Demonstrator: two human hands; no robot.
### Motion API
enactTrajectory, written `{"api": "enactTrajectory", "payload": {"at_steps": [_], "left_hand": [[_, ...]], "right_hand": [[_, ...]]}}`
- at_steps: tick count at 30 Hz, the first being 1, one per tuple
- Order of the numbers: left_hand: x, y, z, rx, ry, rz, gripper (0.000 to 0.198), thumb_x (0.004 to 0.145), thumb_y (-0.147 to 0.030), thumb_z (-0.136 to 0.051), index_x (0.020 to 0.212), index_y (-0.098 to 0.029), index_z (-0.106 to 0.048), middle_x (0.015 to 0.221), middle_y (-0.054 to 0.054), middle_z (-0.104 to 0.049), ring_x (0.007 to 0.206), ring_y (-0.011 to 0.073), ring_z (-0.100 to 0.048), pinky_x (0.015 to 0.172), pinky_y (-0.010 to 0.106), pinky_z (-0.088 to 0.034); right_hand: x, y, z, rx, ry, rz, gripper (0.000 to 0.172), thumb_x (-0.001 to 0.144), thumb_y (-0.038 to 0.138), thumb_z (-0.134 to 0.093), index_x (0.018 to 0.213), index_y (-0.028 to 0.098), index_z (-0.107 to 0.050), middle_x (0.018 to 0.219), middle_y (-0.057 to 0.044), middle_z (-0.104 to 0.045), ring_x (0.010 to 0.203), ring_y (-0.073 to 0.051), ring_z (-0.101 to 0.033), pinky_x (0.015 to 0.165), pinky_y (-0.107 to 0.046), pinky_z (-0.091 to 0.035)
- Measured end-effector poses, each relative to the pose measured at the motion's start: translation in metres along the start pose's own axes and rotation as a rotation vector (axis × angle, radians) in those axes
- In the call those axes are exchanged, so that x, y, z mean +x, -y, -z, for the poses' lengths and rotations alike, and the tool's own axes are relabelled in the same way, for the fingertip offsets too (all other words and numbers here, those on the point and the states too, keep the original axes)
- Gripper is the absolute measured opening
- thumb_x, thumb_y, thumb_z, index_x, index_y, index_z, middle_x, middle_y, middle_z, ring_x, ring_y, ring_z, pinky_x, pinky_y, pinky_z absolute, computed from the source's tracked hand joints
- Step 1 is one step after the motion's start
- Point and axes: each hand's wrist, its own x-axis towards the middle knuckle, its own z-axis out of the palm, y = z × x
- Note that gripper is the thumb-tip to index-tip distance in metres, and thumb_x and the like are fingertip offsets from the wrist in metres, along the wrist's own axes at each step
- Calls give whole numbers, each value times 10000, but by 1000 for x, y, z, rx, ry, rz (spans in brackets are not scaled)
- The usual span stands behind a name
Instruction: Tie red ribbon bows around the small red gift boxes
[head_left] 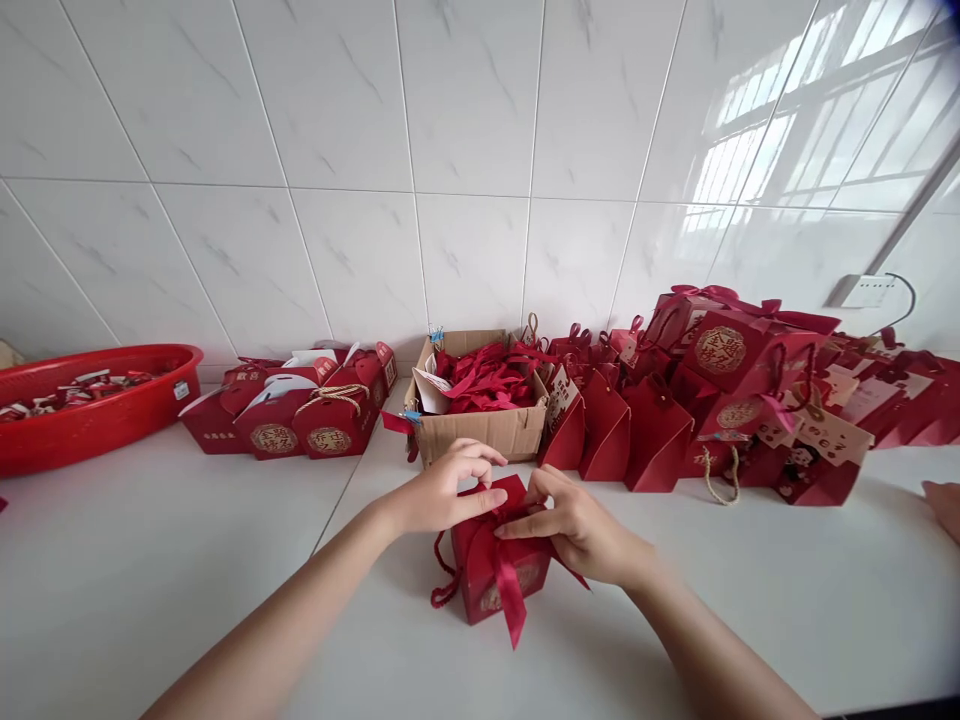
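A dark red gift box [472, 580] with gold print on its front stands on the counter before me. A red satin ribbon [510, 595] is tied over its top, with one tail hanging down the front and another sticking out to the right. My left hand [454, 490] rests at the box's top left, thumb and fingers apart. My right hand [581, 525] is at the bow with bent fingers, seemingly pinching the ribbon; the exact grip is partly hidden. A twisted red cord handle [446, 590] hangs at the box's left side.
Behind the box is a cardboard carton [480, 435] of red ribbons. Several red gift boxes [274, 440] stand left of it, past them a red basin [142, 420] of small wrapped pieces. Many more boxes [660, 440] crowd the right. Another person's hand [943, 505] shows at the right edge.
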Motion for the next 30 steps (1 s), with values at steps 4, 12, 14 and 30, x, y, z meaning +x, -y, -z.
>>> {"api": "enactTrajectory", "payload": {"at_steps": [4,12,14,30], "left_hand": [[-9,-2,-14,39,-166,21,262,853,-367,-532,672,-203,-438,1161,65,-575,1171,240,-444,966,388,-391],[-16,-10,-35,-147,-289,102,297,863,-308,-507,657,-210,-317,914,46,-596,903,192,-548,793,318,-439],[-15,-11,-36,-191,-274,114,280,857,-311,-519,664,-207,-345,882,35,-590,865,183,-552,775,308,-437],[-24,-13,-40,-396,-206,166,181,782,-340,-645,796,-195,-538,897,18,-618,895,185,-584,762,290,-455]], "right_hand": [[0,0,1,-17,-26,33,476,846,0,-440,1088,322,-694,815,-55,-523,749,-156,-459,636,-282,-432],[-1,-1,-4,60,-191,-107,220,880,98,-452,1058,214,-510,902,-50,-601,780,-151,-527,695,-297,-461],[-1,-2,-6,55,-218,-239,174,880,165,-494,1048,206,-476,918,-52,-598,812,-160,-535,721,-312,-463],[4,3,-11,694,-105,-697,346,816,460,-602,682,176,-458,607,40,-459,476,-71,-438,411,-196,-358]]}}
